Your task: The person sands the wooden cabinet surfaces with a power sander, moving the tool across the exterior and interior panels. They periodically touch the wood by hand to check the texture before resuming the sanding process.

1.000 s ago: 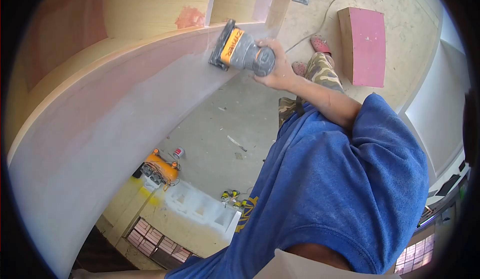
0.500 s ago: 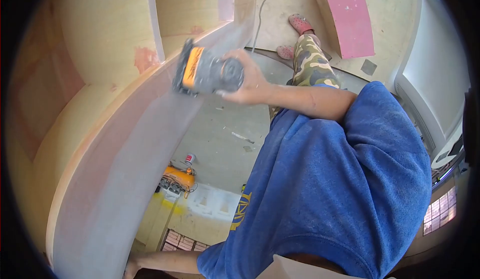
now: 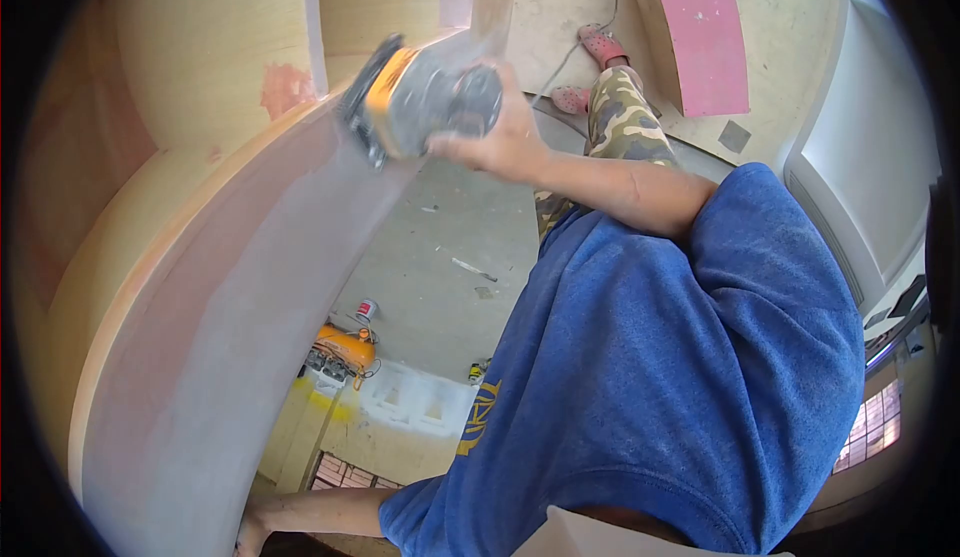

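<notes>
My right hand is wrapped around the grey-black body of a power sander with an orange band. The sander is tilted on its side and smeared by motion. Its flat pad faces the long curved panel, close to the upper part of its whitish and reddish-brown patched surface. At the lower left, my left hand is against the panel's lower edge, with its fingers largely hidden at the frame border.
Beyond the panel's rim are curved plywood shelves. An orange air compressor and a small can stand on the floor. A grey cord runs near my pink clogs. A pink-topped curved block lies beside them.
My right hand and the sander have shifted slightly upward along the panel. The cord has swung to the right near my feet. The view has shifted a little.
</notes>
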Demonstrator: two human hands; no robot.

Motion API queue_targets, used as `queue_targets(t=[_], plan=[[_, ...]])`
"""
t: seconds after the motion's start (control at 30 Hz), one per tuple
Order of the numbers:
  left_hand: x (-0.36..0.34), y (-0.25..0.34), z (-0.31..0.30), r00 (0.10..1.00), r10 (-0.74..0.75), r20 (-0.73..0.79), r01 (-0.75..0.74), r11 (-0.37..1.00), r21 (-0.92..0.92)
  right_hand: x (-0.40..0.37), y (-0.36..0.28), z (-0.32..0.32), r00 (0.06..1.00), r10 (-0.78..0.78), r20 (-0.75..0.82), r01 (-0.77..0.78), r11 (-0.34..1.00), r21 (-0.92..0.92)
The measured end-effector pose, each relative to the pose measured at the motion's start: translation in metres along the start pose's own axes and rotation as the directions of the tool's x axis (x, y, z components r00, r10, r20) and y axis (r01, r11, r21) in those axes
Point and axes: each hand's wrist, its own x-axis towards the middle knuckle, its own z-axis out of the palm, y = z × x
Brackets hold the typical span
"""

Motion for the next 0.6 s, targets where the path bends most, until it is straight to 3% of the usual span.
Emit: queue_targets(t=[0.03, 0.07, 0.13, 0.17, 0.23, 0.27, 0.3, 0.33, 0.37, 0.43, 0.47, 0.5, 0.53, 0.6], plan=[[-0.004, -0.002, 0.003, 1.0, -0.004, 0.003, 0.004, 1.0, -0.015, -0.003, -0.001, 0.002, 0.968, -0.233, 0.095, 0.244, 0.962, -0.121], [-0.009, -0.004, 0.007, 1.0, -0.006, 0.005, 0.007, 0.999, -0.031, -0.003, 0.004, 0.001, 0.969, -0.233, 0.087, 0.243, 0.962, -0.123], [-0.015, -0.002, 0.007, 1.0, -0.009, 0.007, 0.01, 0.998, -0.06, -0.009, 0.019, -0.005, 0.775, -0.582, 0.246, 0.631, 0.731, -0.26], [-0.018, -0.002, 0.006, 1.0, -0.01, 0.007, 0.011, 0.997, -0.07, -0.013, 0.034, -0.007, 0.776, -0.582, 0.244, 0.631, 0.731, -0.261], [-0.027, -0.002, 0.0, 1.0, -0.013, -0.004, 0.013, 0.997, -0.078, -0.009, 0.061, -0.014, 0.876, -0.446, 0.183, 0.482, 0.82, -0.309], [-0.032, -0.001, -0.006, 1.0, -0.015, -0.007, 0.014, 0.997, -0.077, -0.003, 0.06, -0.018, 0.874, -0.446, 0.191, 0.485, 0.82, -0.304], [-0.035, 0.0, -0.011, 1.0, -0.018, -0.01, 0.017, 0.997, -0.075, 0.006, 0.05, -0.022, 0.994, -0.004, 0.11, 0.018, 0.992, -0.124], [-0.04, 0.0, -0.017, 1.0, -0.022, -0.013, 0.021, 0.997, -0.076, 0.012, 0.045, -0.025, 0.885, 0.45, 0.119, -0.46, 0.884, 0.076], [-0.043, 0.0, -0.021, 1.0, -0.026, -0.013, 0.025, 0.996, -0.081, 0.013, 0.052, -0.025, 0.884, 0.452, 0.121, -0.462, 0.884, 0.073], [-0.05, 0.0, -0.022, 0.999, -0.033, -0.025, 0.029, 0.993, -0.112, 0.017, 0.066, -0.028, 0.978, 0.196, 0.079, -0.193, 0.98, -0.04], [-0.058, -0.002, -0.019, 0.999, -0.04, -0.036, 0.035, 0.991, -0.13, 0.017, 0.063, -0.029, 0.98, 0.185, 0.07, -0.182, 0.982, -0.046], [-0.062, -0.003, -0.016, 0.998, -0.045, -0.036, 0.04, 0.988, -0.147, 0.006, 0.058, -0.025, 0.991, -0.09, 0.094, 0.108, 0.972, -0.209], [-0.064, -0.004, -0.014, 0.998, -0.048, -0.031, 0.042, 0.986, -0.164, -0.003, 0.056, -0.022, 0.925, -0.345, 0.159, 0.379, 0.856, -0.352], [-0.071, -0.008, -0.006, 0.998, -0.053, -0.032, 0.046, 0.978, -0.204, -0.004, 0.063, -0.023, 0.901, -0.394, 0.185, 0.434, 0.837, -0.332]])
